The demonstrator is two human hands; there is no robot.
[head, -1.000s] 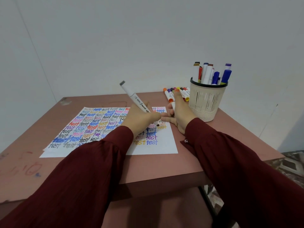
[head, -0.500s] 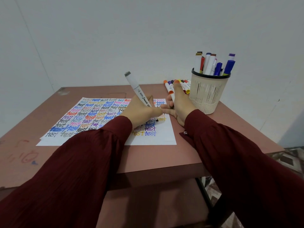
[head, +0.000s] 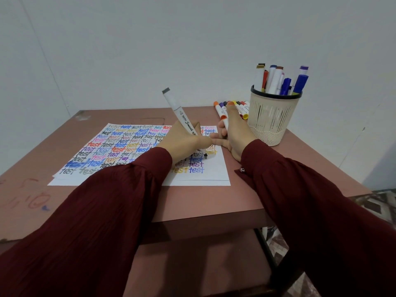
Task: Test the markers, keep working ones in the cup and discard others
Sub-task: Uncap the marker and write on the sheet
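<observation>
L hand (head: 186, 140) grips grey-capped marker (head: 179, 113), tip on paper (head: 211, 177); R hand (head: 237, 133) beside it, grip unclear.

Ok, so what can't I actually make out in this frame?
Head view only:
- Any line at the tip of the grey-capped marker: too small and partly under the left hand, so I cannot tell if it is working or dry.
- Whether the right hand grips or merely covers the orange-banded marker.
- The loose markers: the right hand hides some, so no count.
- The cup: its wall hides the barrels inside.
- The paper: the left sleeve covers its middle.
</observation>
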